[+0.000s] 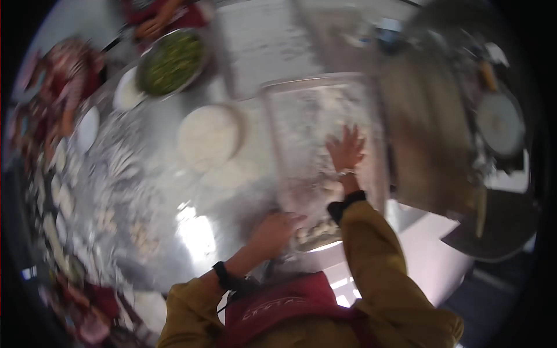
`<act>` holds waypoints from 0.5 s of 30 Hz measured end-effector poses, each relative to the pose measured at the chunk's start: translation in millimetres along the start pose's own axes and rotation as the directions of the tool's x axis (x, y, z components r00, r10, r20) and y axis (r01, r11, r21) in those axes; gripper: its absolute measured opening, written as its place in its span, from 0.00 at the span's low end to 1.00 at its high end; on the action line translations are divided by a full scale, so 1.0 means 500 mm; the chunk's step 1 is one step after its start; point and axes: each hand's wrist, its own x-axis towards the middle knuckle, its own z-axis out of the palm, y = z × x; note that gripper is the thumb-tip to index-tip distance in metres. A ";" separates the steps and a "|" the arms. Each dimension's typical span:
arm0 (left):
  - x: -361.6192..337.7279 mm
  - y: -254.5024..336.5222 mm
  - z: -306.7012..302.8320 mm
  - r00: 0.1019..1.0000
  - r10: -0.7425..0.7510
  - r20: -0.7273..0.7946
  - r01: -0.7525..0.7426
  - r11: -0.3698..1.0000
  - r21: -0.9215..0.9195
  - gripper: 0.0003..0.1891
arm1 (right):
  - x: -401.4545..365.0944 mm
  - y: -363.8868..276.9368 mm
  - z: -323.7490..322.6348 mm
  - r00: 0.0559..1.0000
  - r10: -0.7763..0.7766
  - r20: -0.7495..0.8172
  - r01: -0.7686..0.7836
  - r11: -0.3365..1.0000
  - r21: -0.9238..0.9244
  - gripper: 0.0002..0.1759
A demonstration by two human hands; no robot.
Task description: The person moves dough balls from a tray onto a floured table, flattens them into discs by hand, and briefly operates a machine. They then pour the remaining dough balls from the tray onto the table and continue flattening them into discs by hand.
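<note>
My right hand (346,152) is over a flour-dusted metal tray (299,130), palm down and fingers spread. Whether it touches the flour is blurred. Close to me, at the tray's left edge, my left hand (275,232) has its fingers curled at the rim, with one finger or thumb reaching over it. Small pale dough pieces (318,231) lie in the tray's near end, with more pale bits along its right part. A large round mass of dough (209,136) sits on the metal table to the left of the tray.
A metal bowl of chopped greens (174,62) stands at the back left, near another person's hand (152,26). A second floured tray (264,43) lies behind mine. Dough pieces (142,238) are scattered on the floured table (162,197). Other people (75,69) line the left side. A wooden board (426,133) is at right.
</note>
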 end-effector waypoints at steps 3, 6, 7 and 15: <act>-0.133 -0.029 -0.013 0.986 -0.162 0.029 0.161 0.987 0.027 0.23 | -0.156 -0.122 -0.142 0.749 -0.569 0.339 0.599 0.801 0.021 0.40; -0.258 -0.057 -0.065 0.941 -0.337 0.020 0.335 0.939 0.077 0.22 | -0.225 0.048 -0.007 0.746 -0.491 0.449 0.495 0.861 0.118 0.35; -0.297 -0.075 -0.089 0.914 -0.406 0.017 0.405 0.913 0.045 0.22 | -0.220 0.044 -0.016 0.898 -0.367 0.242 0.390 0.919 -0.055 0.35; -0.736 -0.343 -0.138 0.360 -0.695 -0.623 0.704 0.640 -0.308 0.16 | -0.287 0.001 -0.050 0.956 -0.273 0.104 0.202 0.876 0.437 0.30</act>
